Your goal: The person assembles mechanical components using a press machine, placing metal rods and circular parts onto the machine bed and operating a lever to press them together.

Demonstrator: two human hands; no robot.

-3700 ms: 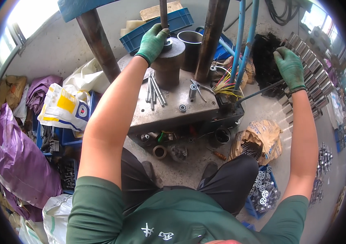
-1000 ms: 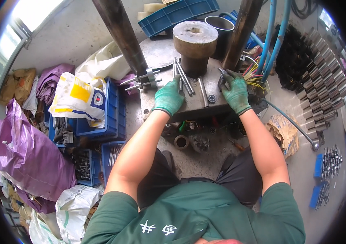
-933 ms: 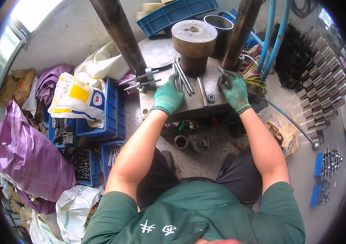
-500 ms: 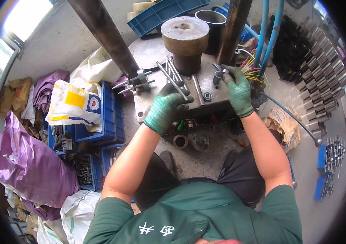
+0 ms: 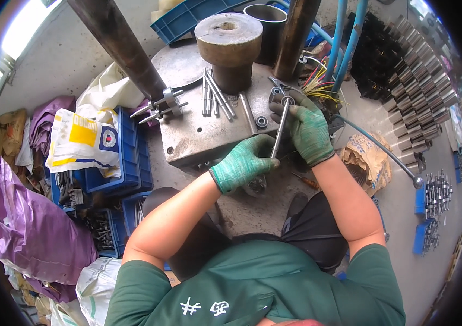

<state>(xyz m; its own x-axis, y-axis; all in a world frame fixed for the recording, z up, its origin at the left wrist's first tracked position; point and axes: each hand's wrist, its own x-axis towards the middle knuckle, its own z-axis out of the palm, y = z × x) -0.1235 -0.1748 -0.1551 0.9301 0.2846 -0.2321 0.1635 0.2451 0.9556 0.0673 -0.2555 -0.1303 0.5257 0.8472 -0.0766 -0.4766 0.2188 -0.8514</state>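
Note:
My left hand (image 5: 244, 164), in a green glove, pinches the lower end of a slim metal shaft (image 5: 280, 132). The shaft stands tilted in front of me. At its upper end my right hand (image 5: 311, 133), gloved too, grips a small ring bearing (image 5: 287, 101) between thumb and fingers. Ring and shaft end touch; whether the shaft is inside the ring I cannot tell. Another bearing (image 5: 262, 121) lies on the steel press bed (image 5: 185, 133), beside a thicker rod (image 5: 248, 113). Several loose shafts (image 5: 217, 96) lie farther left on the bed.
A heavy round steel block (image 5: 228, 36) stands at the back of the bed between two dark columns (image 5: 119, 46). A clamp-like fixture (image 5: 167, 102) with rods sits at the left. Blue crates (image 5: 135, 152) and a purple sack (image 5: 35, 223) flank me; stacked metal tubes (image 5: 418, 87) stand right.
My left hand has brought a shaft from the pile rightward and toward me, up to the bearing in my right hand. The view has shifted slightly.

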